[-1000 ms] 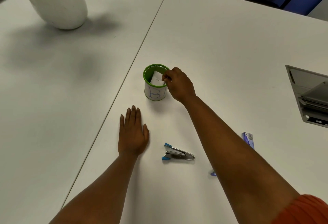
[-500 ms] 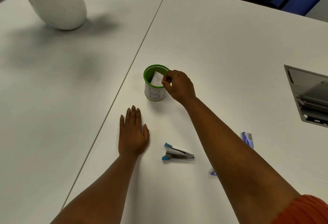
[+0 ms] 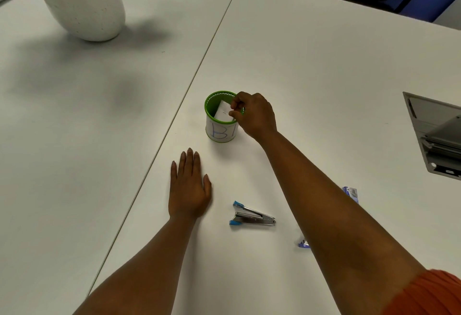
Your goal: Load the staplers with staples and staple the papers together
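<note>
White counter [image 3: 311, 70] carries all items. Speckled white planter [image 3: 82, 3] at far left corner. Right hand [image 3: 254, 115] reaches over green-rimmed cup [image 3: 219, 125] marked "B", fingers pinching folded papers [image 3: 223, 112] standing inside cup. Left hand [image 3: 188, 187] flat on counter, fingers straight, holding nothing. Blue-tipped metal stapler [image 3: 252, 217] lies between forearms. Staple box [image 3: 351, 193] just right of right forearm.
</note>
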Action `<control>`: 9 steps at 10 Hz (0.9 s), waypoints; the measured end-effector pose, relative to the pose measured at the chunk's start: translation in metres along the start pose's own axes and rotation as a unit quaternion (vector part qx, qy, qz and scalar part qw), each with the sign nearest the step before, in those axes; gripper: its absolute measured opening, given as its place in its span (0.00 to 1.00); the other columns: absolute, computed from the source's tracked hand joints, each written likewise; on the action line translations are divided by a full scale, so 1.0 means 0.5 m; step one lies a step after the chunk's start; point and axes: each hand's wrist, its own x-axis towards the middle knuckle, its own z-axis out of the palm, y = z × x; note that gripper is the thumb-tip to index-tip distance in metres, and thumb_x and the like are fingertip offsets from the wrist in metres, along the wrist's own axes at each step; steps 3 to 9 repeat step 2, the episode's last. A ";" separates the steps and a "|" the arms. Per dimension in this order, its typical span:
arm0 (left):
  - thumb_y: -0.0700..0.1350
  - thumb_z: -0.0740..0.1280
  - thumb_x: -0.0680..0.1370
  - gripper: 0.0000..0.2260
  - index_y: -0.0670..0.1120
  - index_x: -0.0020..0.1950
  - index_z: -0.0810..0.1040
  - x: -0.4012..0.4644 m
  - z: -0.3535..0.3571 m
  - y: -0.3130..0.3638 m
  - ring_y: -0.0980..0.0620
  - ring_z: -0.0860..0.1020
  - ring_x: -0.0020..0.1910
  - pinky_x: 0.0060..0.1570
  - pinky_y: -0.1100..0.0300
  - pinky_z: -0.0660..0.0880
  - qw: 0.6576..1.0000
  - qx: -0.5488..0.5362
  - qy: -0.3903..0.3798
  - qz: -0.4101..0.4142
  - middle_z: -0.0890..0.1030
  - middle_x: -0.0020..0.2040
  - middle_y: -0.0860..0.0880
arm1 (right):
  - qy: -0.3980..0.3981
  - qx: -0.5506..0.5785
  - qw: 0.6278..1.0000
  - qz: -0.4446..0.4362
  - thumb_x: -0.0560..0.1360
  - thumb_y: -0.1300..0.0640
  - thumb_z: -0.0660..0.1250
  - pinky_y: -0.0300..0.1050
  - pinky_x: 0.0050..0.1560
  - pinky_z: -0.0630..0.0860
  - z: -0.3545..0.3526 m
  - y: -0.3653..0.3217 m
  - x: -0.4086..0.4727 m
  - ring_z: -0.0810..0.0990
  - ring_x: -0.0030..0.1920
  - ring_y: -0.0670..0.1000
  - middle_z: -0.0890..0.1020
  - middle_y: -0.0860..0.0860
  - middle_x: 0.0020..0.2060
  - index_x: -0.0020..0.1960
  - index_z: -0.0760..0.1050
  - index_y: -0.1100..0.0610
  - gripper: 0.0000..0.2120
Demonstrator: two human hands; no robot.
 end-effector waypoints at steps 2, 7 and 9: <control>0.53 0.36 0.73 0.32 0.42 0.76 0.49 0.004 0.001 -0.002 0.48 0.48 0.77 0.74 0.51 0.42 1.000 0.012 -0.002 0.007 0.48 0.78 0.45 | 0.047 0.065 0.997 0.017 0.74 0.58 0.66 0.49 0.53 0.76 -0.011 0.012 -0.019 0.80 0.51 0.52 0.84 0.50 0.47 0.49 0.80 0.55 0.06; 0.53 0.36 0.73 0.32 0.42 0.76 0.49 0.004 0.001 -0.002 0.48 0.48 0.77 0.74 0.51 0.42 1.000 0.012 -0.002 0.007 0.48 0.78 0.45 | 0.047 0.065 0.997 0.017 0.74 0.58 0.66 0.49 0.53 0.76 -0.011 0.012 -0.019 0.80 0.51 0.52 0.84 0.50 0.47 0.49 0.80 0.55 0.06; 0.53 0.36 0.73 0.32 0.42 0.76 0.49 0.004 0.001 -0.002 0.48 0.48 0.77 0.74 0.51 0.42 1.000 0.012 -0.002 0.007 0.48 0.78 0.45 | 0.047 0.065 0.997 0.017 0.74 0.58 0.66 0.49 0.53 0.76 -0.011 0.012 -0.019 0.80 0.51 0.52 0.84 0.50 0.47 0.49 0.80 0.55 0.06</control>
